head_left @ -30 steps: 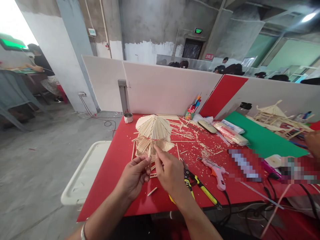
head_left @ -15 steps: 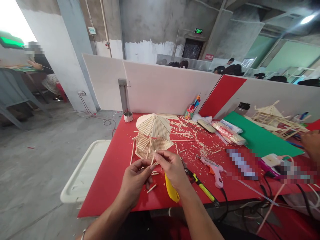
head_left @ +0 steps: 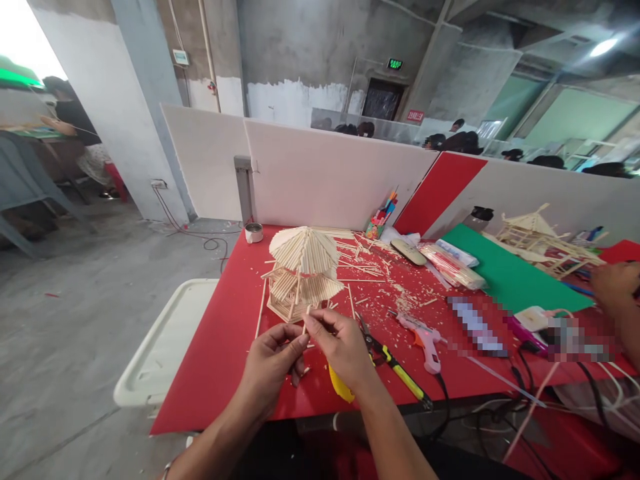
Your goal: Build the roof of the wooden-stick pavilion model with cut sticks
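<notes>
Between my two hands, in front of the model, a short wooden stick (head_left: pixel 306 320) is pinched by the fingertips. My left hand (head_left: pixel 273 357) grips its lower part, and my right hand (head_left: pixel 337 337) holds it near the top. Just beyond them stands a pavilion model (head_left: pixel 303 257) built from thin wooden sticks, with a pointed upper roof, a lower roof and a latticed base. Partly under my right hand lies a yellow-handled tool (head_left: pixel 340 387), its far end hidden. Beside that wrist rest pliers (head_left: pixel 400 370) with yellow and black handles.
A pink glue gun (head_left: pixel 425 340) lies right of the pliers, its cord running off the table's front edge. Sticks and shavings litter the red tabletop (head_left: pixel 210 373). Farther off are a pen cup (head_left: pixel 375 229), a tin (head_left: pixel 254 232) and a green board (head_left: pixel 520 267). Another person's hand (head_left: pixel 617 283) is at right.
The view has shifted slightly, so the scene sits a little farther left. My hands keep their pinch on the stick, my right fingers now slightly lower against it.
</notes>
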A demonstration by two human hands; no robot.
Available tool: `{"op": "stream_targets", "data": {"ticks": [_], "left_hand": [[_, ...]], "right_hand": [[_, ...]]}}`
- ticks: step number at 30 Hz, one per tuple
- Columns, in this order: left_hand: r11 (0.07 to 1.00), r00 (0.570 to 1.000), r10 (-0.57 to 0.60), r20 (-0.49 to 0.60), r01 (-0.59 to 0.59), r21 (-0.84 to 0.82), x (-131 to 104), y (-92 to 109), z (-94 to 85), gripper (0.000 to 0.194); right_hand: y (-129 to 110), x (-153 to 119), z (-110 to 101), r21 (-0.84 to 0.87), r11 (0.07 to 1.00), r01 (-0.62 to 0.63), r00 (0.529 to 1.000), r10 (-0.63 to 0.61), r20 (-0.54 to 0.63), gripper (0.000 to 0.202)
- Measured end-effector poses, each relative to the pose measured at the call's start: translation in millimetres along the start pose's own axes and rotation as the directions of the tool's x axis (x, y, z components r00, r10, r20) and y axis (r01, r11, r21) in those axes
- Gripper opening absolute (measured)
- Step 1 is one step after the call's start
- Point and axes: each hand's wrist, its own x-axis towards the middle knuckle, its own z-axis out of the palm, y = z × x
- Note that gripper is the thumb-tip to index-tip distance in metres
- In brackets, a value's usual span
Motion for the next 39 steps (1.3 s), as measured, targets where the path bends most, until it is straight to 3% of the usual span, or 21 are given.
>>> {"op": "stream_targets", "data": {"ticks": [10, 15, 20, 24, 28, 39], "left_hand": [[0.995, 0.996, -0.054, 0.07, 0.059, -0.082, -1.9, -7.1, 3.0, 0.034], [0.968, 0.993, -0.121, 0.005, 0.119, -0.222, 4.2, 2.3, 0.4, 0.033], [0.953, 0.989, -0.143, -0.04, 0.127, -0.273, 14.6, 13.8, -3.6, 0.027], [0.949, 0.99, -0.141, -0.018, 0.13, -0.286, 22.5, 17.9, -3.7, 0.023], [0.94, 0.987, -0.159, -0.016, 0.147, -0.307, 27.7, 17.5, -3.6, 0.019], [0.936, 0.987, -0.159, -0.006, 0.149, -0.319, 29.9, 15.2, -5.4, 0.018]], "right_hand": [[10.3, -7.5, -2.5, -0.045, 0.999, 0.029, 0.999, -0.029, -0.02, 0.025], [5.8, -9.2, 0.0, -0.266, 0.952, 0.15, 0.973, -0.189, -0.128, 0.028], [6.4, -5.2, 1.6, -0.552, 0.793, 0.257, 0.945, -0.327, -0.03, 0.037], [6.0, 1.0, 3.7, -0.738, 0.623, 0.258, 0.954, -0.287, 0.092, 0.049], [3.3, 7.3, 6.0, -0.837, 0.494, 0.235, 0.964, -0.231, 0.134, 0.057], [1.4, 14.2, 9.1, -0.884, 0.418, 0.208, 0.975, -0.163, 0.152, 0.059]]}}
